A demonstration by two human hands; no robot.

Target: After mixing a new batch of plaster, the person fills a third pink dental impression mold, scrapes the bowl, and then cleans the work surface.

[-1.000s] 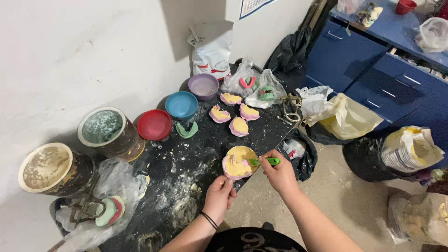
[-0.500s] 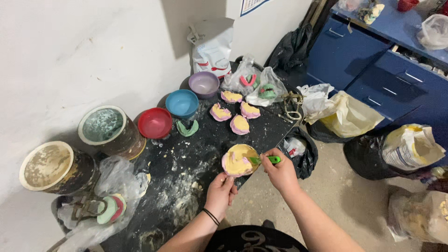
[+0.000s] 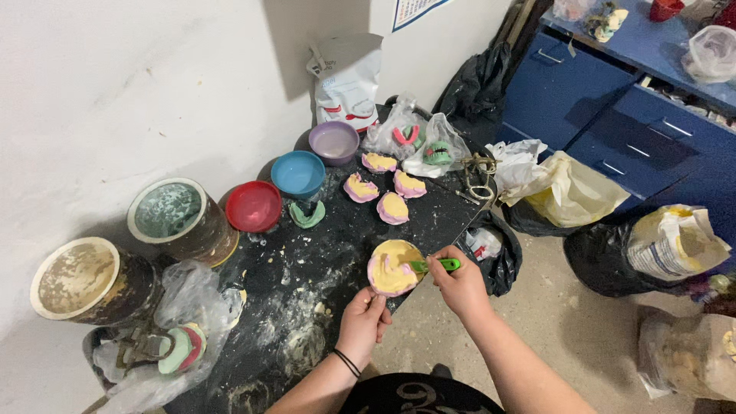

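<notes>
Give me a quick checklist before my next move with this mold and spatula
1. Left hand steadies the pink mold: ok.
2. Right hand grips the green spatula: ok.
3. Spatula tip on the yellow fill: ok.
4. Fill level with the rim: cannot tell.
5. Mold fully on the table: not ok, it sits at the edge.
6. Three filled molds apart from it: ok.

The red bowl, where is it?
In the head view, the red bowl sits left of centre on the black table, between the blue bowl and a paint-stained can.
</notes>
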